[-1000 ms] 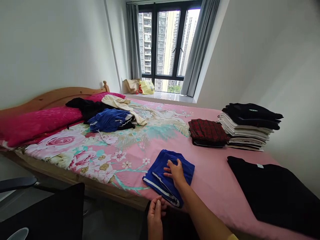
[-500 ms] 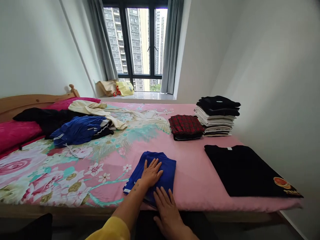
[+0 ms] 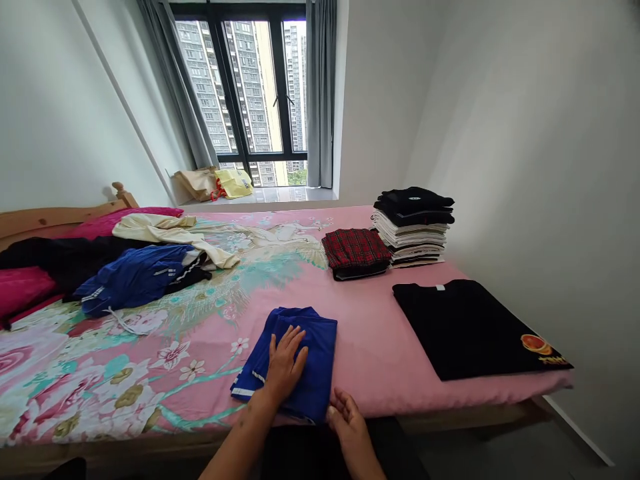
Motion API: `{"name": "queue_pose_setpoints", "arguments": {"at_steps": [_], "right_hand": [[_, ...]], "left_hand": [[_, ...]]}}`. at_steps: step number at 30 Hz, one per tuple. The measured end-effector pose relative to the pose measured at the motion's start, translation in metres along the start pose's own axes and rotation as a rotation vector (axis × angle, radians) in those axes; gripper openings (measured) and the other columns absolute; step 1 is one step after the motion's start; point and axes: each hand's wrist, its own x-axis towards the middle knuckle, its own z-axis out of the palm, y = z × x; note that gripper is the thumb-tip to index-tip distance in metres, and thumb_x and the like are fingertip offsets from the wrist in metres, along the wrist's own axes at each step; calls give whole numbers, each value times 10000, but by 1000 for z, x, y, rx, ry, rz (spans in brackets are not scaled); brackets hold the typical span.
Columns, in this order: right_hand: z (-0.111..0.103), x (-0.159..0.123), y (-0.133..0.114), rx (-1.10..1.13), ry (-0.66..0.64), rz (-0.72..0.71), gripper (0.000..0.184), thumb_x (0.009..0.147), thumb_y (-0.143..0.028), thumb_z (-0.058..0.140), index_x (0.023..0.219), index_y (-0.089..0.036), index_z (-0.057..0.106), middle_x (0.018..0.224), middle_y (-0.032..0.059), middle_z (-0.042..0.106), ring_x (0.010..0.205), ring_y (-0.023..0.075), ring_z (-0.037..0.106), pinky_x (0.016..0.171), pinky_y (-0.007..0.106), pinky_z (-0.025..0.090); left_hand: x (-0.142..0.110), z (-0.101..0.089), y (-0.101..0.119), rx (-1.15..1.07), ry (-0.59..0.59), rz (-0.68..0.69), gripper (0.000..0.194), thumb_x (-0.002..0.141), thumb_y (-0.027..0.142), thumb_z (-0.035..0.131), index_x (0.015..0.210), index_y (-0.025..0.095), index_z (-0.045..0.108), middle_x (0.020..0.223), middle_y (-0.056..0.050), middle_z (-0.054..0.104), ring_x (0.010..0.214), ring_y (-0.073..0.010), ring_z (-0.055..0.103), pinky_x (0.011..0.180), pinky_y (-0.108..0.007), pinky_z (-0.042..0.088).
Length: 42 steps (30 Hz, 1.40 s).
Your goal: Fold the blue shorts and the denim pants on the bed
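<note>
A folded blue garment with white stripes (image 3: 310, 360) lies near the front edge of the bed. My left hand (image 3: 285, 365) rests flat on it, fingers spread and open. My right hand (image 3: 347, 421) is at the garment's near right corner at the bed's edge, fingers curled and pinching the cloth there.
The bed has a pink floral sheet (image 3: 150, 347). A loose heap of blue, black and cream clothes (image 3: 135, 267) lies at the left. A folded red plaid piece (image 3: 356, 250) and a tall stack of folded clothes (image 3: 413, 227) stand at the back right. A black T-shirt (image 3: 470, 327) lies flat at the right.
The camera has swung right. My left hand stays flat on the blue garment. My right hand has slid back from the cloth's top to its near right corner.
</note>
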Motion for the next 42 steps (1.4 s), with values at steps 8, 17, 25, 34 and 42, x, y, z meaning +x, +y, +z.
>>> {"name": "queue_pose_setpoints", "arguments": {"at_steps": [8,17,25,34,42], "right_hand": [[21,3,-43,10,-82,261,463,691,-381,642,1093,-180,534,929,63,664,738,168,624,486,210,424],[37,-17,-67,217,-169,266,446,688,-420,680,1031,-183,522,813,15,602,643,122,569,485,207,444],[1,-15,-116,435,-95,588,673,737,-748,444,1113,-192,486,989,105,625,878,252,641,705,439,521],[-73,-41,-143,-82,-346,63,640,752,-615,580,1286,-281,465,1019,73,602,854,191,606,621,279,486],[-73,-80,-163,-298,-647,-59,641,664,-305,716,1261,-262,488,1111,50,602,958,223,583,792,319,457]], "left_hand": [[-107,-4,9,12,-28,273,837,688,180,558,1450,178,213,1493,-124,320,1388,-297,245,1123,-593,9],[-98,8,5,-301,370,-204,360,774,223,498,1123,223,584,1116,-46,669,1226,-294,481,1072,-578,293],[-103,-109,39,-526,128,-85,279,750,380,607,975,225,661,995,-61,687,1009,-265,590,944,-405,448],[-112,-187,70,-1179,-9,-531,365,683,523,685,762,175,610,597,1,612,506,-154,566,470,-250,467],[-115,-185,89,-1341,-83,-565,332,659,466,740,681,159,618,565,22,581,480,-95,519,455,-193,422]]}}
